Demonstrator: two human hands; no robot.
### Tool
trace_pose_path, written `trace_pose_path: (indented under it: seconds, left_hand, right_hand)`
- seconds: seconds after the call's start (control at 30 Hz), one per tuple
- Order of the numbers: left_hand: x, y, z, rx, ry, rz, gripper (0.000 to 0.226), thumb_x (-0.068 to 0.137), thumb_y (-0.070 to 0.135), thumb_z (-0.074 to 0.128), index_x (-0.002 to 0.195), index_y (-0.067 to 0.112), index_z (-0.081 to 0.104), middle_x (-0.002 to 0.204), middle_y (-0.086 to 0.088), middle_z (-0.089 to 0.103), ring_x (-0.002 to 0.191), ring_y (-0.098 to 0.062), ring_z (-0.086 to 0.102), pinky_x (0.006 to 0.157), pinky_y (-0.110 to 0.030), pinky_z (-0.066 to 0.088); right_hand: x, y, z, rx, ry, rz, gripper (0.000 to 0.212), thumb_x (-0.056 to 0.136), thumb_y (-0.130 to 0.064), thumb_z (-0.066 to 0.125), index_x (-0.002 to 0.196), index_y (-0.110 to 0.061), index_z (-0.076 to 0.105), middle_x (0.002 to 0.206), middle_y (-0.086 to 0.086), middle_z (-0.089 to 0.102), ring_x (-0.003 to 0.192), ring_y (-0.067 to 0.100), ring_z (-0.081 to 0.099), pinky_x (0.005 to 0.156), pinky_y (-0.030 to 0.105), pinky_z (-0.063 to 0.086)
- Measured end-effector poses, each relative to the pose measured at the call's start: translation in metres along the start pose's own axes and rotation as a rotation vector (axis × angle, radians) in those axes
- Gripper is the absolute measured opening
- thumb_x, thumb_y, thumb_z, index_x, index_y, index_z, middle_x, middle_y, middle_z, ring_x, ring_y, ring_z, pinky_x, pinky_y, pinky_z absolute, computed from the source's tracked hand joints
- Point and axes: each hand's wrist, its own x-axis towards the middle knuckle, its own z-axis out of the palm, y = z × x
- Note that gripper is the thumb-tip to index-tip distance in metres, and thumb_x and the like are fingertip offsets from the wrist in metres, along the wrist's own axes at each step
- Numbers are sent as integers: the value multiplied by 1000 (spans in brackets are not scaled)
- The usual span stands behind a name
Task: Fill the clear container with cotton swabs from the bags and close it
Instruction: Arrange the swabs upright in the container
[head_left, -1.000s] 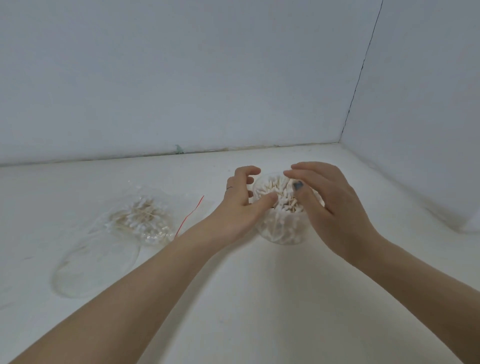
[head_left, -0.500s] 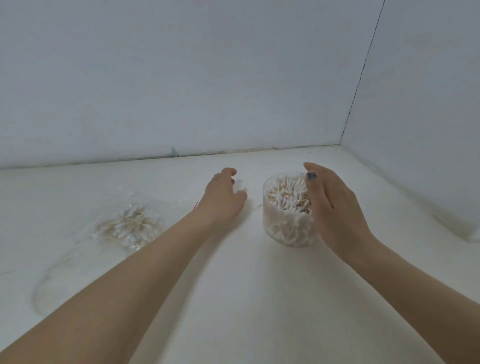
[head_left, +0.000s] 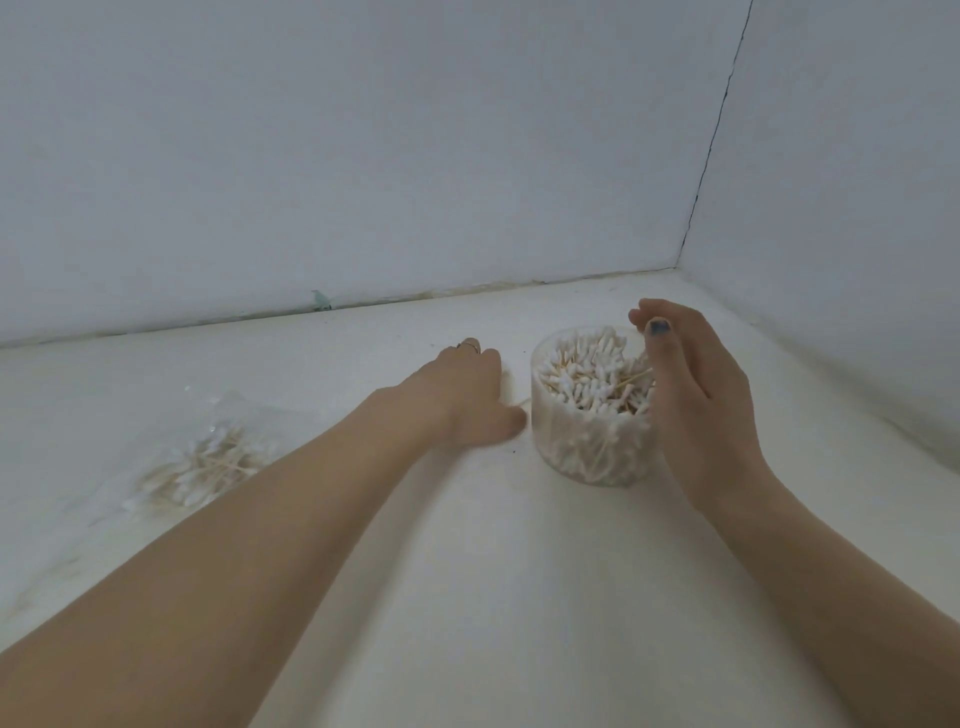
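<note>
The clear round container (head_left: 587, 447) stands on the white surface, uncovered and packed with cotton swabs (head_left: 592, 374) up to its rim. My right hand (head_left: 696, 395) is cupped against the container's right side, fingers relaxed, thumb up by the rim. My left hand (head_left: 467, 400) lies palm down on the surface just left of the container, with its fingertips hidden behind the knuckles. A thin loose swab (head_left: 521, 403) lies beside its thumb. At the left lies a clear plastic bag (head_left: 208, 462) with swabs still inside. No lid is in view.
White walls close the surface at the back and on the right, meeting in a corner (head_left: 678, 267) behind the container. The bag's flat plastic spreads toward the left edge.
Both hands have come off the top of the swabs. My left hand moved left down onto the surface, and my right hand settled against the container's right side.
</note>
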Motion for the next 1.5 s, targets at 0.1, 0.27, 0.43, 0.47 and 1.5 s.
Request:
trace_pose_path:
  seconds: [0.1, 0.27, 0.43, 0.47, 1.5]
  left_hand:
    - [2, -2, -1, 7, 13, 29, 29, 95, 40, 58, 98, 11, 55, 113, -5, 51, 99, -25, 55, 89, -38, 50]
    - [7, 8, -4, 110, -19, 23, 40, 97, 15, 49, 59, 11, 40, 62, -6, 46, 57, -23, 43, 57, -31, 37]
    - [7, 21, -6, 270, -101, 48, 28, 103, 26, 48, 85, 7, 59, 80, -4, 52, 71, -22, 53, 67, -33, 45]
    - [6, 24, -5, 298, -112, 47, 26, 104, 25, 47, 98, 7, 64, 85, -3, 54, 77, -22, 56, 68, -32, 45]
    - [-51, 52, -26, -572, 328, 372, 14, 98, 14, 57, 91, 2, 59, 72, -1, 56, 61, -5, 44, 57, -16, 36]
  right_hand:
    - [0, 1, -1, 11, 5, 6, 28, 105, -34, 42, 125, -31, 61, 113, -28, 63, 100, -11, 58, 81, 6, 39]
    - [-3, -1, 0, 24, 15, 12, 27, 104, -30, 43, 124, -28, 62, 104, -29, 63, 88, -17, 56, 74, -2, 36]
    - [-4, 0, 1, 42, 13, 11, 26, 104, -29, 45, 124, -28, 63, 116, -23, 64, 98, -22, 53, 79, -4, 34]
    - [-5, 0, 1, 47, 10, 11, 26, 104, -30, 46, 124, -29, 63, 118, -22, 65, 101, -21, 53, 81, -4, 34]
    - [14, -64, -13, -23, -173, -105, 13, 92, -8, 61, 95, -15, 72, 71, 8, 65, 52, 7, 61, 60, 26, 53]
